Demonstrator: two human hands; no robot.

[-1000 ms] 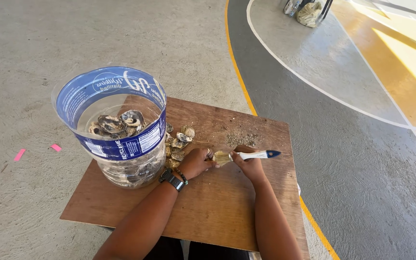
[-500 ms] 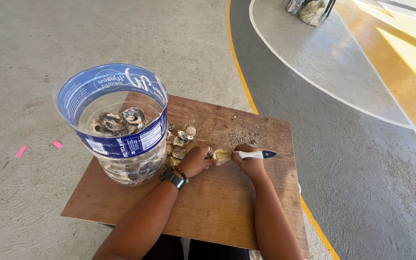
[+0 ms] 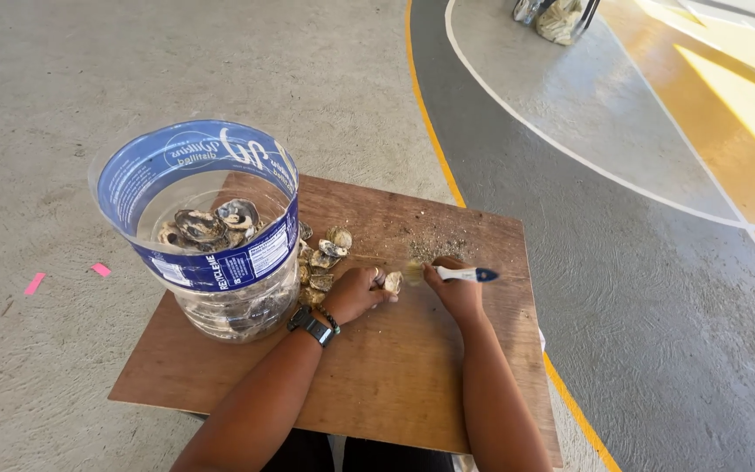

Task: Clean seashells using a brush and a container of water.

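Brown wooden board (image 3: 395,376) serving as a desk on the concrete floor (image 3: 63,105). The left hand (image 3: 356,293) is closed around a small pale oyster shell (image 3: 392,281) near the board's middle. The right hand (image 3: 456,293) grips a white-and-blue-handled tool (image 3: 469,274) against it. The shell looks hard, rough, light and likely brittle at the edges; best held by its sides. More shells (image 3: 321,258) lie beside a clear cut-open plastic jug with a blue label (image 3: 203,227).

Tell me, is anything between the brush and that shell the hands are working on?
Nothing visible is. The left hand holds the shell on the wooden board, and the brush in the right hand meets it directly.
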